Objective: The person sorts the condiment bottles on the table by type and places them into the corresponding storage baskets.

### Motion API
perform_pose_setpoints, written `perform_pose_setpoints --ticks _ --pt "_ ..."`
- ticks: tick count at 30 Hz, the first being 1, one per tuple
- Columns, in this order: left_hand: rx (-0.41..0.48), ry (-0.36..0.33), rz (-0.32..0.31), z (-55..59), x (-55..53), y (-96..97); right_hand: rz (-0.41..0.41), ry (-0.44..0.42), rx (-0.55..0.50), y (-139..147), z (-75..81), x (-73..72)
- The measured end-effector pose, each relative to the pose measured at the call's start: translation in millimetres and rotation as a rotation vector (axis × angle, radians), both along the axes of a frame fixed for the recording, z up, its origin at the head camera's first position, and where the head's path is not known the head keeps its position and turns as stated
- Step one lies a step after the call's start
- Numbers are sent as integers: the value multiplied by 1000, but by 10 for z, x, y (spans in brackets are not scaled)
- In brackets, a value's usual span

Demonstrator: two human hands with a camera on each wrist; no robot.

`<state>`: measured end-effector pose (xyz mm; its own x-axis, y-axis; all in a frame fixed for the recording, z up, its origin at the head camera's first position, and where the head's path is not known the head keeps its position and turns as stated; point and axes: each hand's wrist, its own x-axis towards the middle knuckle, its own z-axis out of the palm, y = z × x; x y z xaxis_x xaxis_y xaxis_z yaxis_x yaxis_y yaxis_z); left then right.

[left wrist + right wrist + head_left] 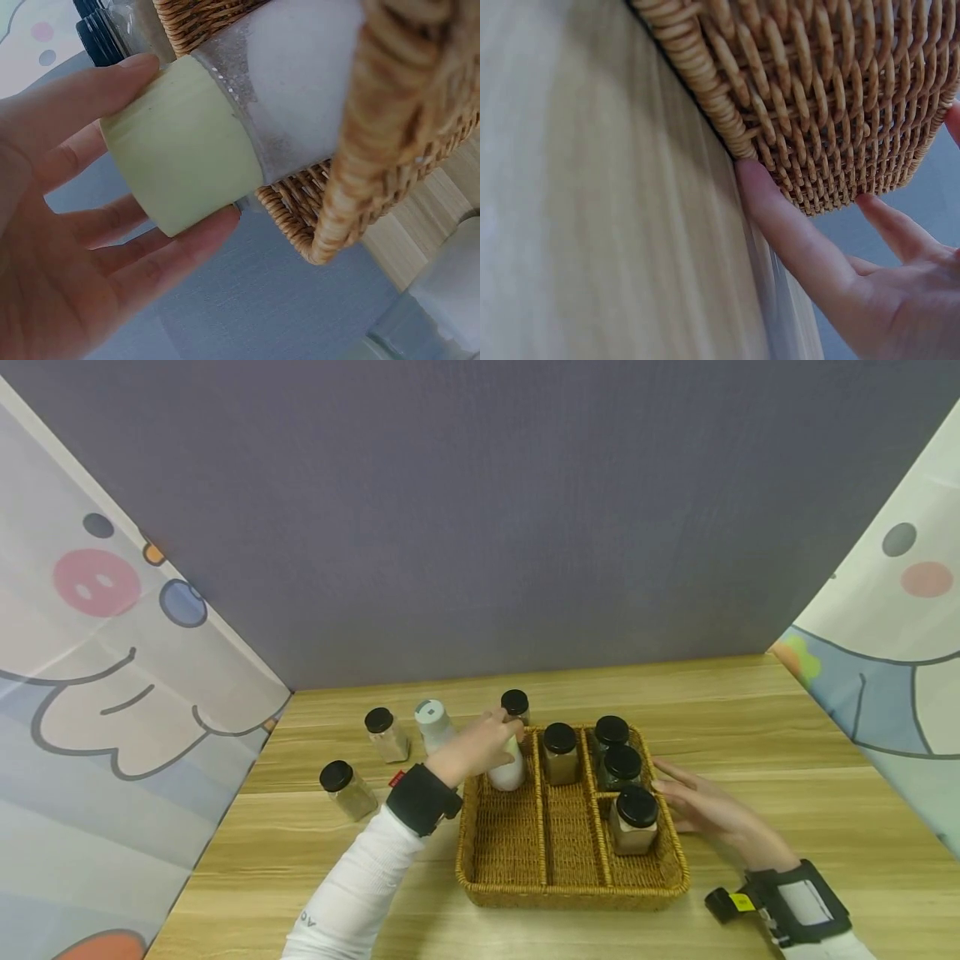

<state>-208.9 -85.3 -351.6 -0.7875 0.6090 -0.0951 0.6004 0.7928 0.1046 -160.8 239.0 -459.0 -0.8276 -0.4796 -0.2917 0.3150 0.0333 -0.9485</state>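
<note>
In the head view, a wicker basket (504, 893) with dividers stands on the table. My left hand (480, 747) grips a seasoning bottle (506, 777) upright in the back of its left compartment. The left wrist view shows thumb and fingers around the bottle's pale yellow-green cap (184, 146), with white contents below. My right hand (708, 814) rests against the basket's right side, its straight fingers touching the wicker wall (817, 105). A black-lidded jar (561, 756) sits in the middle compartment. More black-lidded jars (633, 827) fill the right-hand sections.
Left of the basket stand two black-lidded jars (388, 739) (352, 793) and a bottle with a pale blue-grey cap (432, 718). Another black-lidded jar (515, 703) is behind the basket. A grey panel (525, 527) rises at the table's back edge.
</note>
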Motion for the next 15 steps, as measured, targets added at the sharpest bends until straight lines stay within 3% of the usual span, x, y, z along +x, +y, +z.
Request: perform_pose_setpoints --ticks 15 --pt "148 -51 12 1 8 -98 -13 1 20 -5 7 17"
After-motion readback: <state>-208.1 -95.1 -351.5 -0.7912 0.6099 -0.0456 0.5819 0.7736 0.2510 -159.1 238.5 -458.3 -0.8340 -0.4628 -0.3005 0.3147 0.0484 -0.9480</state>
